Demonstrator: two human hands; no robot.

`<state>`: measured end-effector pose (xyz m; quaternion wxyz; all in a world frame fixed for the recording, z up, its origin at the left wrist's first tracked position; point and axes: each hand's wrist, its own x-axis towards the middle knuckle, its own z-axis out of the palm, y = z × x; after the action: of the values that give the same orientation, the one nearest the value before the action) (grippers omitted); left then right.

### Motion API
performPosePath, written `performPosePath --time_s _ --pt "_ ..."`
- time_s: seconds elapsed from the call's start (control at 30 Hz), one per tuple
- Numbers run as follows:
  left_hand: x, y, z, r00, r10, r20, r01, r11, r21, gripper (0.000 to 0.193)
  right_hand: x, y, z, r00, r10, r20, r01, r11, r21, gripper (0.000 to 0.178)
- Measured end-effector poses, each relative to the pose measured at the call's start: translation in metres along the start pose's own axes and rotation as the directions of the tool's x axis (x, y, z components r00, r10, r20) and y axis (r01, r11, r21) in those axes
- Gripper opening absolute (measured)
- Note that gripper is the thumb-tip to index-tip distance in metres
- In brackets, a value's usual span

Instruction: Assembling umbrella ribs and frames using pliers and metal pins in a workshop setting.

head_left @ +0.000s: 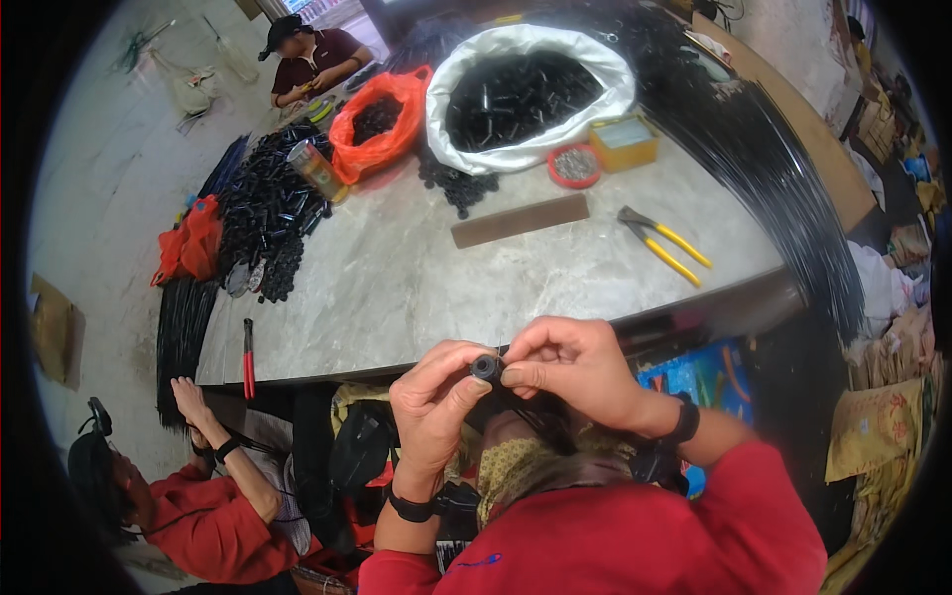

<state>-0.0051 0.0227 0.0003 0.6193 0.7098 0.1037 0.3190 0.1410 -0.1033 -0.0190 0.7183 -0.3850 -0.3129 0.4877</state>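
Observation:
In front of my chest, near the table's front edge, my left hand (pixel 431 392) is closed on a small round black plastic piece (pixel 485 368) with a ringed hole in its end. My right hand (pixel 573 365) meets it from the other side, thumb and index finger pinched together against the piece's edge. A thin, pin-like line rises between the fingertips. What exactly the right fingers pinch is too small to tell. Black strands show below the hands above my lap.
On the grey table (pixel 397 288) lie yellow-handled pliers (pixel 674 248), a dark flat bar (pixel 521 220), a red dish of small metal pieces (pixel 574 166), a white sack (pixel 451 149) of black parts and red-handled pliers (pixel 249 362). Co-workers sit at left (pixel 213 526) and far side (pixel 317 59).

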Motion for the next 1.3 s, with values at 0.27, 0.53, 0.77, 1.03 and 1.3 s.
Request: performPosePath --time_s 0.27,0.53,0.77,1.03,1.3 --pt "-0.001 0.001 0.008 0.992 0.106 -0.063 -0.094 0.982 0.163 0.025 -0.009 -0.014 0.004 0.907 -0.417 0.060 0.366 0.710 -0.601 0.014" --pt "0.001 -0.004 0.017 1.000 0.019 -0.018 -0.020 0.999 -0.046 0.036 -0.013 -0.028 0.000 0.974 -0.225 -0.007 0.201 0.882 -0.427 0.022" --pt "0.001 -0.004 0.015 0.975 -0.193 0.113 0.224 0.850 -0.476 0.061 -0.015 -0.047 -0.005 0.979 -0.169 0.116 0.203 0.726 -0.657 0.036" --pt "0.003 -0.009 0.016 0.963 -0.232 0.134 0.267 0.787 -0.556 0.056 -0.013 -0.048 0.001 0.968 -0.227 0.103 0.234 0.683 -0.692 0.027" --pt "0.000 -0.017 0.019 0.947 -0.297 0.120 0.300 0.695 -0.654 0.041 -0.012 -0.049 0.000 0.966 -0.220 0.136 0.251 0.669 -0.700 0.026"
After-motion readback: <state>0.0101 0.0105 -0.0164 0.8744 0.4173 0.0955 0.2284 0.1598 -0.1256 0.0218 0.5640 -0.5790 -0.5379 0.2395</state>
